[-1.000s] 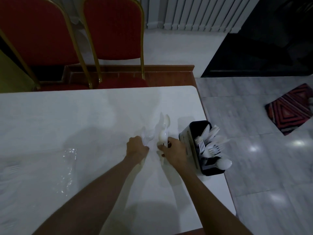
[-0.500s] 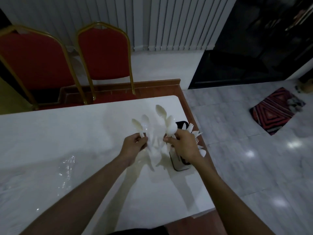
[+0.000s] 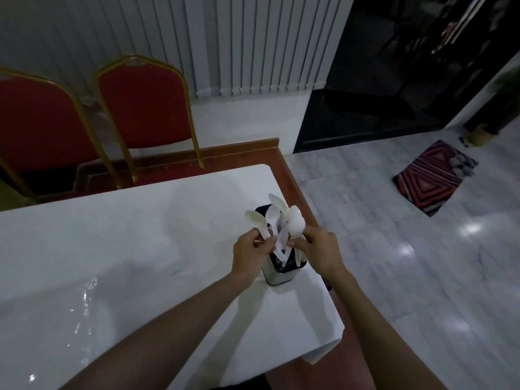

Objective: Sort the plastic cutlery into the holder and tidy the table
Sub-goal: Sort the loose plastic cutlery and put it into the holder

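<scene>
A black and silver cutlery holder [image 3: 281,274] stands near the right end of the white table [image 3: 140,249]. Both hands hover just above its mouth with white plastic spoons, bowls up. My left hand [image 3: 250,253] grips a few spoons [image 3: 260,223] by their handles. My right hand [image 3: 318,249] holds another bunch of spoons [image 3: 294,225], whose handle ends reach down into the holder. The hands hide most of the holder's top and what stands inside it.
A crumpled clear plastic wrapper [image 3: 84,302] lies on the table at the left. Two red chairs with gold frames [image 3: 146,114] stand behind the table. The table's right edge is just past the holder, with shiny tiled floor and a striped mat [image 3: 433,178] beyond.
Both hands lifted the spoons off the table, raised them upright and carried them right to above the holder. The camera tilted up, showing more of the room.
</scene>
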`<state>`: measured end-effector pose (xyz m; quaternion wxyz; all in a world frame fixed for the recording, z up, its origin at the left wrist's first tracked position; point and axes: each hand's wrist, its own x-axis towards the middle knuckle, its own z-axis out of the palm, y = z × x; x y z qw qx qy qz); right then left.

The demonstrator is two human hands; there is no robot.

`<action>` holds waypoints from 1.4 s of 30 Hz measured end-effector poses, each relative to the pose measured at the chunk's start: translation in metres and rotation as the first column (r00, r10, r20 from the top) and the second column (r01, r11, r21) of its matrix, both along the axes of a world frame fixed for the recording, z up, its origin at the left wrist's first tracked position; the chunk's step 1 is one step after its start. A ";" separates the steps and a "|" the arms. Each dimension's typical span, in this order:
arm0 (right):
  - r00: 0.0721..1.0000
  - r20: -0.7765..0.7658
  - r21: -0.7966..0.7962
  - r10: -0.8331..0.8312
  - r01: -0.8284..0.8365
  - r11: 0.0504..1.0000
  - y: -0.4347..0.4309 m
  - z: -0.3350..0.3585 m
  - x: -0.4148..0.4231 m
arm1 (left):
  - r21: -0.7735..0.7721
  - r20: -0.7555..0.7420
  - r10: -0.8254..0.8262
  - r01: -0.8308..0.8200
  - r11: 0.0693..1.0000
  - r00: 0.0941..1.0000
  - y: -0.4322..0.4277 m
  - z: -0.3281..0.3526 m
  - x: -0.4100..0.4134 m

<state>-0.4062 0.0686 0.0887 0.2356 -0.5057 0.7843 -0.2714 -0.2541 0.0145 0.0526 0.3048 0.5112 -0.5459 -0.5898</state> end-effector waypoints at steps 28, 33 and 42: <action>0.960 0.038 0.153 0.278 -0.281 0.947 -0.003 -0.006 -0.038 | -0.195 0.015 0.105 -0.100 0.976 0.994 0.011 -0.003 -0.008; 0.932 0.036 0.202 0.360 -0.360 0.911 0.000 -0.016 -0.037 | -0.222 0.102 -0.025 0.047 0.974 0.994 0.013 -0.011 -0.003; 0.916 -0.025 0.191 0.401 -0.390 0.901 0.000 -0.020 -0.035 | -0.208 0.140 -0.147 0.174 0.962 0.979 0.014 -0.017 -0.001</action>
